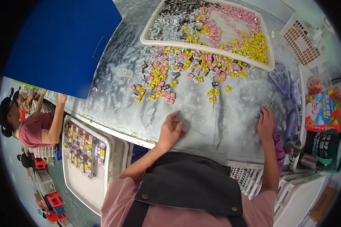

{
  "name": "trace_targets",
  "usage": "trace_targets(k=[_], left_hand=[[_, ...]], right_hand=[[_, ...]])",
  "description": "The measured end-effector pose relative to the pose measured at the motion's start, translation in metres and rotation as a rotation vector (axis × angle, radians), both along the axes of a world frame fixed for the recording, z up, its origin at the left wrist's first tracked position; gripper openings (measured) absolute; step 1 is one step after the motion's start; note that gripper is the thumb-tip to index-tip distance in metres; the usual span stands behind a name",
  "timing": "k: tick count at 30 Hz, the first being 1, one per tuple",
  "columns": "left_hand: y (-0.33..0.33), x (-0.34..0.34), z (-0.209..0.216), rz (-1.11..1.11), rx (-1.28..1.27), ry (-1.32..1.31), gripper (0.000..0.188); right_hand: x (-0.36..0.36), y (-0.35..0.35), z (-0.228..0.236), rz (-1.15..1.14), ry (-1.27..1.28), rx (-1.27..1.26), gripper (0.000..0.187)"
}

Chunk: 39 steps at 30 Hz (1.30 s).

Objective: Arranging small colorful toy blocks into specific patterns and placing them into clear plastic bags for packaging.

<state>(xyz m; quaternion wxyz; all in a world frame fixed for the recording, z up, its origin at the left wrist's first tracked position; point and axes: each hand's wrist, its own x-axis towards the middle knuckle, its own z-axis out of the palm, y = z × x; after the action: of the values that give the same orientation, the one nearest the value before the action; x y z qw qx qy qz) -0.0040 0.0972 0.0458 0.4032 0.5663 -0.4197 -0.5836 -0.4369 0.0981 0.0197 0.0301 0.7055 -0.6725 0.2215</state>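
Observation:
My left hand (171, 131) rests over the grey tabletop (195, 113) near its front edge, fingers loosely curled and apart, with nothing seen in it. Farther right, my right hand (266, 122) lies on the table with its fingers stretched out. Beyond both hands spreads a loose heap of small square packets (170, 62) in pink, yellow, black and silvery white. A few of these packets (213, 92) lie nearer, between the hands. Behind the heap stands a white mesh tray (204, 48) with many more packets grouped roughly by colour.
A big blue panel (60, 45) stands at the far left. Below it, a white tray (74, 181) holds clear packs of the small packets. Clear plastic cases (282, 81), a metal cup (293, 147) and bags (322, 109) crowd the right side. A person (36, 126) works at left.

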Motion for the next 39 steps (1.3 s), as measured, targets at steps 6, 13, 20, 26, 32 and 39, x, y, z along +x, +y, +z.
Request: trace_targets(k=[6,13,20,26,32,39], left_hand=[[-0.027,0.023,0.019,-0.214,-0.528,-0.855,0.041],[-0.169,-0.031,0.007,-0.258,-0.942,-0.94,0.049],[-0.223,-0.081,-0.021,-0.254,-0.959,-1.082,0.066],[-0.197,-0.085,-0.023,-0.547,-1.057,-0.836,0.053],[-0.155,-0.025,-0.008,-0.572,-1.059,-0.841,0.044],[-0.142,-0.003,-0.018,-0.58,-0.988,-0.909,0.041]], right_hand=[[0.097,-0.089,0.027,0.208,-0.198,-0.013,0.058],[0.152,-0.185,0.002,0.033,-0.035,0.019,0.073],[0.177,-0.152,0.024,0.332,-0.395,0.239,0.068],[0.156,-0.157,0.008,0.317,-0.224,0.119,0.058],[0.161,-0.107,0.034,0.416,-0.265,0.217,0.067],[0.148,-0.099,0.014,0.304,-0.241,0.123,0.042]])
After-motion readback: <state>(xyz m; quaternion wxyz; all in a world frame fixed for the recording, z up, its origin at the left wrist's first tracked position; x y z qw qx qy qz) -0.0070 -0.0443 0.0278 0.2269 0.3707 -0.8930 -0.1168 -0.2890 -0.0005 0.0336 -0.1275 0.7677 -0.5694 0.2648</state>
